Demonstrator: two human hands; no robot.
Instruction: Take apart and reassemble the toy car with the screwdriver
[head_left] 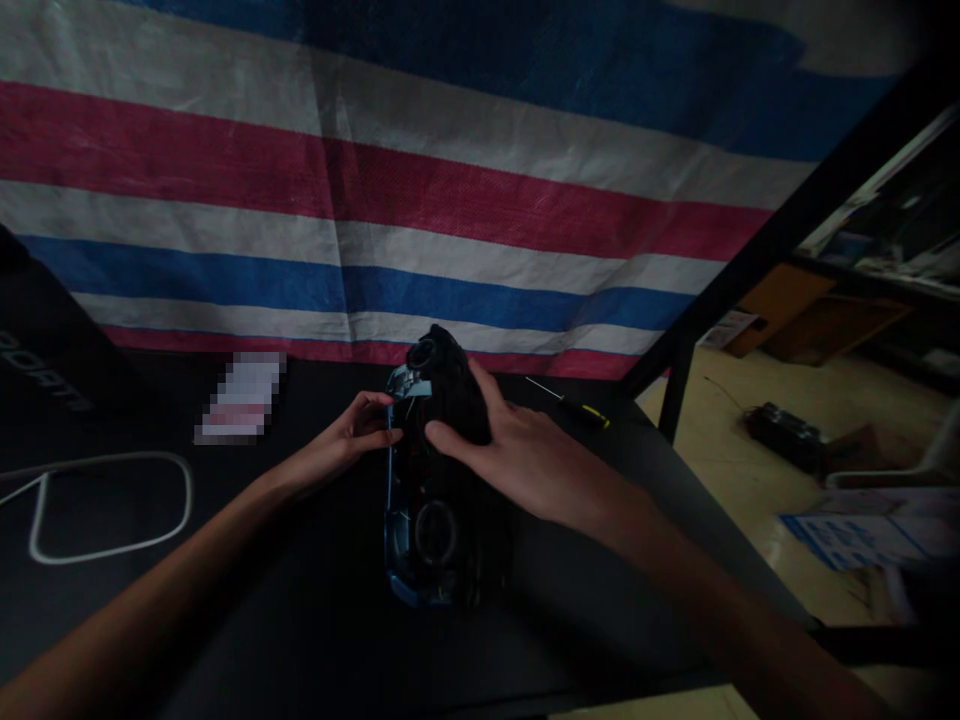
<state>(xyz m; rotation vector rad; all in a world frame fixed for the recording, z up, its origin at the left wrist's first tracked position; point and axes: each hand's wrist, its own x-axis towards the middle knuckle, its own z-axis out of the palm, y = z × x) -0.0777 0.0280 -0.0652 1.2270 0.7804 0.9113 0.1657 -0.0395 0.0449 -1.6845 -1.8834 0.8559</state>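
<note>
A toy car [435,535] with a blue body shell and black underside stands tilted on its side on the dark table, its wheels facing me. My left hand [360,425] pinches the blue shell's edge between thumb and fingers. My right hand [510,440] grips the black chassis from the right, thumb on its underside and index finger stretched along its far side. The remaining right fingers are hidden behind the car. Dark shade hides details between shell and chassis. Beyond my right hand lies a screwdriver [583,408] with a black and yellow handle.
A white cable [112,555] loops over the table [300,620] at left. A pixelated, pale flat item [244,398] lies behind it. A dark box [52,340] stands at far left. Striped sheeting [375,200] hangs behind; a metal post [679,390] stands at right.
</note>
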